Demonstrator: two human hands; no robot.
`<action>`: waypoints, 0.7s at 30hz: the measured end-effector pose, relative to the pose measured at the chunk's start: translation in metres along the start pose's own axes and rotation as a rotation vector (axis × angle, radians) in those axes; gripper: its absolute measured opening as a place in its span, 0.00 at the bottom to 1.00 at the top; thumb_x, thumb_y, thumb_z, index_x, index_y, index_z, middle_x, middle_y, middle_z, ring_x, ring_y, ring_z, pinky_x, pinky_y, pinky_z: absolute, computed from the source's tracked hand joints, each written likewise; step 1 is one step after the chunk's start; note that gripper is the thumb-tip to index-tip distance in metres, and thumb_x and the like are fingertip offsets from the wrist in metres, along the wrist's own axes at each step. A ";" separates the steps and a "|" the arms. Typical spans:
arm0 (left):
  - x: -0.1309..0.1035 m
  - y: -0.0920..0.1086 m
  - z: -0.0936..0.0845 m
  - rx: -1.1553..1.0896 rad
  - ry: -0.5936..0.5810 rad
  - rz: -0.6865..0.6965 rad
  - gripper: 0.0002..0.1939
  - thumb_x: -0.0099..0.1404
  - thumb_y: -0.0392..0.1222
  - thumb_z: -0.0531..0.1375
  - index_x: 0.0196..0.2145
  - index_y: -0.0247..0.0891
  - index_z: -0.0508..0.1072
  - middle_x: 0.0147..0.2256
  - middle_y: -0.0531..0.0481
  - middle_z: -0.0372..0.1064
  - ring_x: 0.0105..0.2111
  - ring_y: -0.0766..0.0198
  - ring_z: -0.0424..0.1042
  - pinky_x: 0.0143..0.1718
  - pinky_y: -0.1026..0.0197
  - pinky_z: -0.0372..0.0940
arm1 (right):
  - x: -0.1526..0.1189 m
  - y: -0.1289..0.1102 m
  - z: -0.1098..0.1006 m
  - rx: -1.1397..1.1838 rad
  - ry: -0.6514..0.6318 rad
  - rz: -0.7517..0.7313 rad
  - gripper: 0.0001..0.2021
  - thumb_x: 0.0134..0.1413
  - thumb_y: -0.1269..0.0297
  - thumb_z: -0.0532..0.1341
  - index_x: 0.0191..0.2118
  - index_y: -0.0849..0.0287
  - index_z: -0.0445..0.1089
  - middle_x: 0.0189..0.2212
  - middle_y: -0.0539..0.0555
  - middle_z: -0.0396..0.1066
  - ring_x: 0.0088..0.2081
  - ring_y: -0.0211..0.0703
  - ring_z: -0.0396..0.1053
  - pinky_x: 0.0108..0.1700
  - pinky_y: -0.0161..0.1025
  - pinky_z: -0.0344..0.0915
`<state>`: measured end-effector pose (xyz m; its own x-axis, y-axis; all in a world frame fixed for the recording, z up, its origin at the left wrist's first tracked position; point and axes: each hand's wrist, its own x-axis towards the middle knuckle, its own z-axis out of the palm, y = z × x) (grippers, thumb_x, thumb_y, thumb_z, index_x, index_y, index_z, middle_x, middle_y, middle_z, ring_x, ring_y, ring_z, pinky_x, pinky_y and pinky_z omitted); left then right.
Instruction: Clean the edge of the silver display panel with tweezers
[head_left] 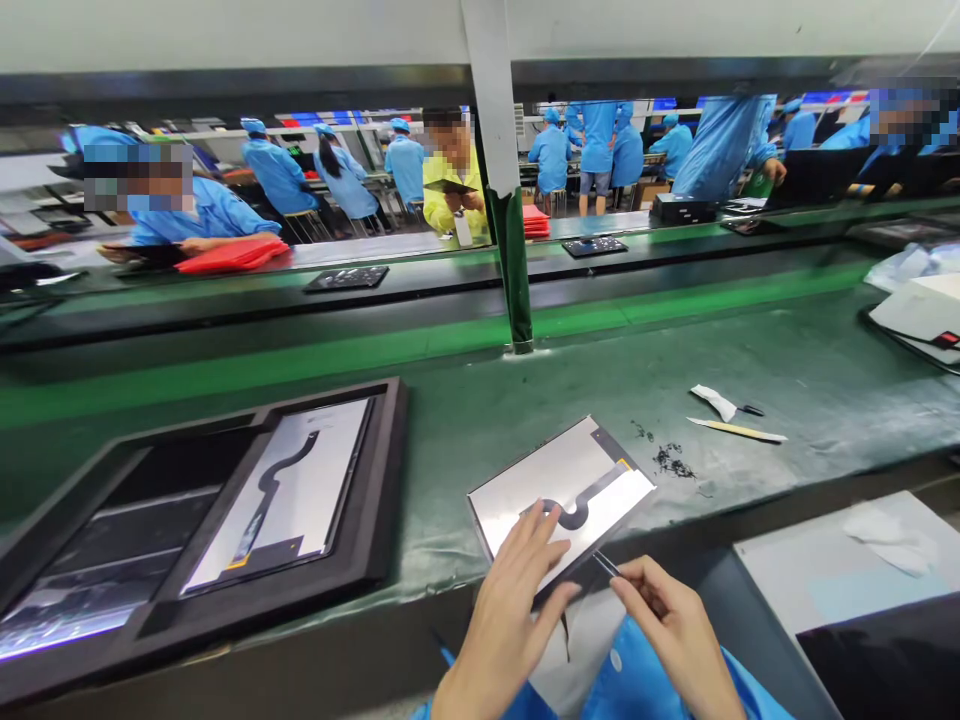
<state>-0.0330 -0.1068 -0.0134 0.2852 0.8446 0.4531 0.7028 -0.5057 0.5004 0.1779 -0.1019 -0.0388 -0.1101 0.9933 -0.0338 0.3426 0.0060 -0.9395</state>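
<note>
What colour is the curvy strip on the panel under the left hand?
Dark grey; the strip shows best in the head view.

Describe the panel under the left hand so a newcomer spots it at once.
On the green bench, look right of the black tray, at the front edge. There a silver panel with a curved dark strip sits aslant under the left hand. Unlike the similar panel lying in the tray, this one is outside it, with a hand on it.
</note>
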 end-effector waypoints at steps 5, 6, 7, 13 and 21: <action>0.024 0.014 0.007 -0.141 -0.105 -0.223 0.03 0.68 0.41 0.61 0.37 0.42 0.75 0.63 0.42 0.60 0.68 0.42 0.45 0.60 0.30 0.55 | -0.005 -0.006 0.001 -0.094 0.044 -0.208 0.12 0.64 0.55 0.58 0.34 0.56 0.73 0.26 0.49 0.73 0.25 0.39 0.69 0.28 0.30 0.65; 0.028 0.016 0.008 -0.162 -0.138 -0.239 0.03 0.68 0.40 0.60 0.36 0.42 0.75 0.63 0.42 0.60 0.68 0.42 0.45 0.60 0.29 0.53 | -0.006 -0.006 0.001 -0.094 0.061 -0.241 0.12 0.64 0.56 0.58 0.35 0.56 0.73 0.26 0.49 0.73 0.25 0.39 0.70 0.28 0.30 0.66; 0.031 0.017 0.008 -0.176 -0.159 -0.248 0.05 0.68 0.40 0.59 0.34 0.42 0.75 0.63 0.43 0.61 0.68 0.43 0.46 0.61 0.29 0.52 | -0.006 -0.005 0.000 -0.094 0.078 -0.266 0.11 0.64 0.56 0.58 0.35 0.56 0.72 0.26 0.49 0.73 0.24 0.39 0.70 0.27 0.30 0.66; 0.039 -0.001 0.006 0.007 0.053 -0.189 0.10 0.72 0.36 0.51 0.38 0.39 0.72 0.58 0.42 0.69 0.66 0.47 0.52 0.62 0.31 0.53 | -0.009 -0.004 -0.003 -0.166 0.076 -0.243 0.11 0.64 0.57 0.58 0.36 0.56 0.73 0.25 0.50 0.73 0.24 0.39 0.71 0.27 0.30 0.66; 0.018 -0.016 -0.010 0.257 0.035 0.070 0.16 0.75 0.39 0.49 0.57 0.37 0.65 0.61 0.40 0.64 0.66 0.52 0.53 0.65 0.39 0.52 | -0.019 0.001 0.009 -0.330 0.047 -0.213 0.11 0.66 0.56 0.56 0.38 0.54 0.73 0.26 0.51 0.75 0.23 0.41 0.71 0.28 0.33 0.66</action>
<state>-0.0459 -0.0851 -0.0060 0.3195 0.8001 0.5078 0.8259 -0.4978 0.2648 0.1714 -0.1219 -0.0418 -0.1710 0.9700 0.1729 0.5992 0.2417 -0.7632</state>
